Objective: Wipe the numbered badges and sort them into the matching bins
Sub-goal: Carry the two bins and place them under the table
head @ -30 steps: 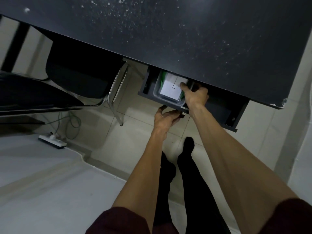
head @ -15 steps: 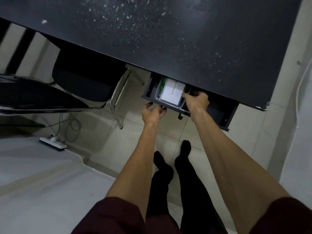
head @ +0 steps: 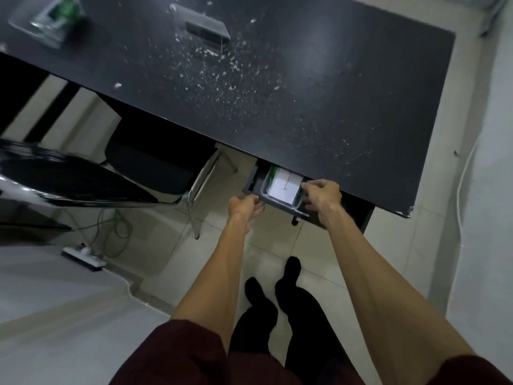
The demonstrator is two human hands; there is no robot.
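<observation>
Curled fingers on both sides: my right hand point(head: 323, 200) pinches the right rim of the clear tray point(head: 264, 187), thumb on the far side and fingers tucked under the near corner. My left hand point(head: 244, 208) is hooked over the front edge of the drawer point(head: 254, 179), knuckles up, fingertips just touching the tray's near-left corner. I cannot tell whether those fingertips also catch the tray's rim.

Above my hands the black desk point(head: 333, 107) fills most of what I see, its top scattered with white specks point(head: 222, 68). The pale tiled floor point(head: 277, 245) runs beneath it. To my left a black chair point(head: 150, 162) with chrome legs is pushed part way under the desk.

The drawer hangs open from the underside of the desk at its near edge, and the tray sits inside it, towards the left. White badges point(head: 283, 187) lie stacked in the tray, which is where the task's things are now. The top one carries a small dark mark I cannot read. A green piece point(head: 273, 173) shows along the tray's left side, beside the stack.

At the desk's far left corner stands a second clear bin point(head: 47, 23), blurred, with something green in it. Well apart from it, a dark flat block point(head: 206, 30) lies among the specks.

On the floor to the left a white power strip point(head: 83, 257) lies near a loose tangle of cables point(head: 119, 232). My feet, in black socks point(head: 255, 290), stand side by side below the drawer.
</observation>
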